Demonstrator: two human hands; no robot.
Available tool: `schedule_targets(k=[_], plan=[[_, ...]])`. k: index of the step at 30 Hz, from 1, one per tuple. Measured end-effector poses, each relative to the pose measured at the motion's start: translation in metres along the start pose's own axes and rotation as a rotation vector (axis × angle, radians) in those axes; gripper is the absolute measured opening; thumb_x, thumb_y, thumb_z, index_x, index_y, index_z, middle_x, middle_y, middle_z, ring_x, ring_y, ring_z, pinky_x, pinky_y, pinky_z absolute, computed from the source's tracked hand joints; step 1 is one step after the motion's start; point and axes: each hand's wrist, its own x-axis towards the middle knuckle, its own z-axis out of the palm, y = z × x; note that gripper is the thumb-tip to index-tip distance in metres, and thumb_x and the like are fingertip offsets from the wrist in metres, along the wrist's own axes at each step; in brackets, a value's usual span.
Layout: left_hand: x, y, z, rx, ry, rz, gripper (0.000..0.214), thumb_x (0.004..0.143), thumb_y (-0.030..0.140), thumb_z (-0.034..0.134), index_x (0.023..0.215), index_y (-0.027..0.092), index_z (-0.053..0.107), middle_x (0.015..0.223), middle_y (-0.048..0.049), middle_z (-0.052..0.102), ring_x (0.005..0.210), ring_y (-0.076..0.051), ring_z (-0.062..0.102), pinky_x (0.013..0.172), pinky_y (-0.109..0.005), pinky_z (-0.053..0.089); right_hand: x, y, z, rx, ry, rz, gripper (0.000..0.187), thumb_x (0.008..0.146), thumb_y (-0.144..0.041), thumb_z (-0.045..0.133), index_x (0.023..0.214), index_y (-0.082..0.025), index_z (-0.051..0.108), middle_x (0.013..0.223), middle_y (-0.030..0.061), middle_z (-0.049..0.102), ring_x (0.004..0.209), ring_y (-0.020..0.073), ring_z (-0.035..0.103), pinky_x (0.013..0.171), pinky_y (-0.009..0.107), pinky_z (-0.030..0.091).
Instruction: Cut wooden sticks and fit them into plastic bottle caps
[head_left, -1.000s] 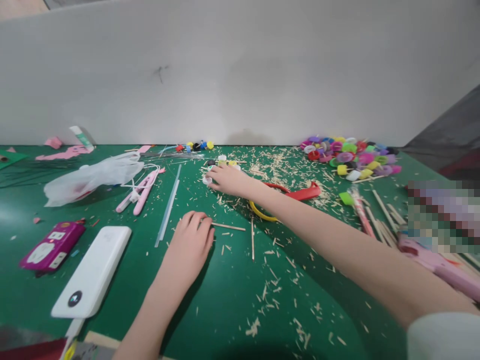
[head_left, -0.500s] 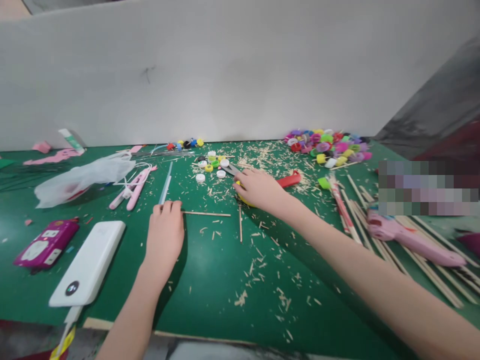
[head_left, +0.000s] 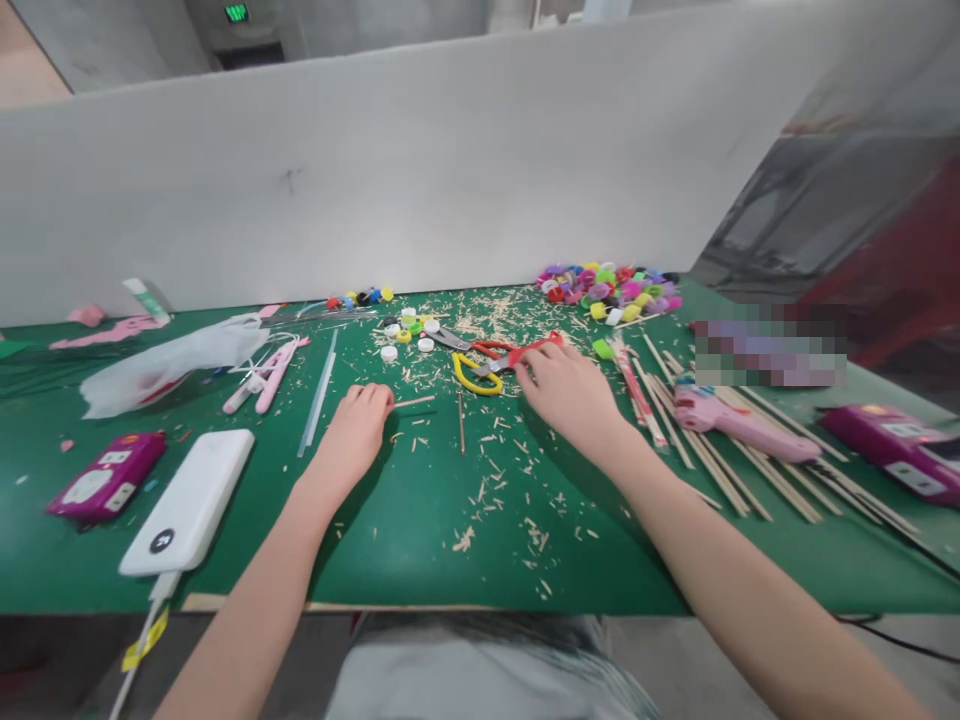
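Near the middle of the green table, my left hand (head_left: 358, 425) is closed on a thin wooden stick (head_left: 414, 402), whose end sticks out to the right. A second short stick (head_left: 461, 425) lies just right of it. My right hand (head_left: 566, 395) has its fingers curled against the red handle of a knife (head_left: 534, 347); the hand partly covers the handle. The knife's blade points left, close by scissors (head_left: 480, 388) with a yellow loop. White, yellow and green bottle caps (head_left: 426, 345) lie by the scissor tips.
Wood shavings (head_left: 491, 480) are scattered widely. On the right lie a pink glue gun (head_left: 750, 430), several long sticks (head_left: 675, 425) and a heap of coloured caps (head_left: 607, 290). At left are a white power bank (head_left: 191, 500), a magenta box (head_left: 109, 480) and a plastic bag (head_left: 172, 365).
My right hand has left the scissors and moved right to the red-handled knife. Less of the stick in my left hand sticks out. The view has shifted.
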Motion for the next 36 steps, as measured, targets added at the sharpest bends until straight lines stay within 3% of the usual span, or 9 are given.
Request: schedule_targets(k=[4,11,15,21,23,26,31,36], plan=[[0.000,0.008,-0.009,-0.227,0.075,-0.149,0.016,0.093,0.018,0.034,0.094,0.018,0.050,0.083,-0.0046,0.057,0.073,-0.017,0.053,0.067,-0.030,0.042,0.000,0.010,-0.013,0.006,0.015,0.112,0.036,0.095,-0.021,0.029,0.100,-0.011,0.063,0.100,0.0144,0.066,0.093,0.0257,0.058,0.073,0.032,0.037],[-0.001,0.023,-0.015,-0.619,0.223,-0.254,0.031,0.090,0.019,0.037,0.121,0.021,0.037,0.091,-0.0012,0.052,0.050,-0.006,0.048,0.051,-0.023,0.044,0.002,0.016,-0.019,0.150,0.010,0.209,0.033,0.090,-0.014,0.030,0.103,-0.013,0.060,0.103,0.0136,0.066,0.091,0.0231,0.060,0.069,0.030,0.037],[0.005,0.032,-0.020,-0.921,0.264,-0.342,0.034,0.089,0.018,0.036,0.122,0.024,0.033,0.094,0.0002,0.050,0.043,-0.003,0.046,0.042,-0.022,0.046,0.004,0.015,-0.018,0.253,-0.045,0.201,0.035,0.089,-0.013,0.030,0.105,-0.014,0.060,0.108,0.0119,0.066,0.095,0.0228,0.059,0.071,0.030,0.038],[0.031,0.038,-0.028,-1.196,0.399,-0.467,0.028,0.081,0.006,0.034,0.105,0.019,0.040,0.084,0.0020,0.051,0.050,-0.004,0.051,0.053,-0.020,0.049,0.005,0.006,0.000,0.113,-0.024,0.021,0.038,0.091,-0.017,0.029,0.111,-0.007,0.060,0.109,0.0170,0.062,0.102,0.0274,0.053,0.085,0.035,0.040],[0.041,0.034,-0.023,-1.192,0.393,-0.479,0.025,0.081,0.006,0.034,0.101,0.019,0.041,0.080,0.0025,0.050,0.049,-0.004,0.049,0.050,-0.020,0.045,0.006,0.005,0.010,0.093,-0.011,-0.034,0.040,0.092,-0.019,0.029,0.115,-0.007,0.059,0.113,0.0171,0.061,0.105,0.0278,0.051,0.085,0.037,0.040],[0.050,0.022,-0.010,-0.980,0.411,-0.463,0.019,0.083,0.012,0.037,0.100,0.019,0.042,0.079,0.0020,0.051,0.048,-0.006,0.044,0.047,-0.021,0.038,0.009,0.009,0.024,0.080,0.031,-0.138,0.041,0.092,-0.020,0.032,0.125,-0.011,0.055,0.127,0.0139,0.057,0.112,0.0273,0.047,0.091,0.039,0.039],[0.046,0.007,0.005,-0.590,0.426,-0.377,0.017,0.085,0.016,0.041,0.100,0.016,0.048,0.083,-0.0026,0.055,0.065,-0.012,0.052,0.063,-0.026,0.041,0.015,0.018,0.034,-0.007,0.040,-0.206,0.037,0.091,-0.019,0.038,0.123,-0.015,0.056,0.128,0.0113,0.057,0.114,0.0266,0.046,0.096,0.040,0.035],[0.038,0.014,-0.001,-0.731,0.279,-0.452,0.021,0.085,0.020,0.038,0.105,0.019,0.045,0.073,0.0046,0.049,0.034,-0.006,0.041,0.041,-0.023,0.036,0.020,0.017,0.034,-0.101,0.054,-0.181,0.036,0.092,-0.019,0.037,0.120,-0.011,0.058,0.117,0.0132,0.060,0.108,0.0277,0.048,0.093,0.039,0.035]])
